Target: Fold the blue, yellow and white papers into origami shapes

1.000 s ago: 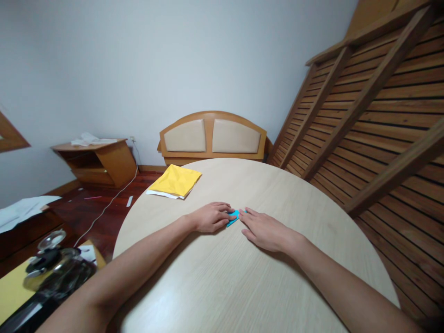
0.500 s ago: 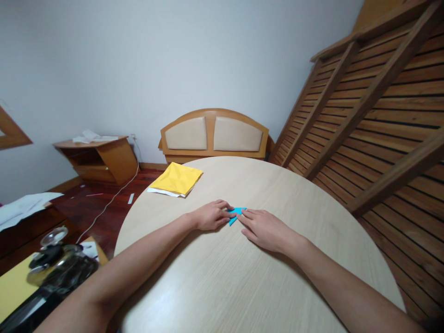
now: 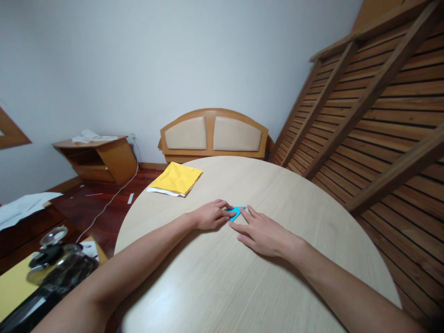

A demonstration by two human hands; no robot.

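A small folded piece of blue paper (image 3: 237,211) lies flat on the pale wooden table between my hands. My left hand (image 3: 213,215) rests at its left side, with the fingers apart and a fingertip pressing on the paper. From the right, my right hand (image 3: 263,231) reaches in with its fingers spread. Its fingertips touch the paper's slanted right edge and its lower corner. My left fingers cover part of the paper's left side.
On the round table (image 3: 263,185), yellow paper (image 3: 178,178) lies over white sheets at the back left. A glass teapot (image 3: 58,259) stands at the lower left. Beyond the table are a headboard (image 3: 211,134), a cabinet (image 3: 107,159) and a leaning slatted wooden frame (image 3: 364,120).
My right hand's fingers have spread apart, one moving down to the paper's lower corner. The left hand stays almost where it was on the paper.
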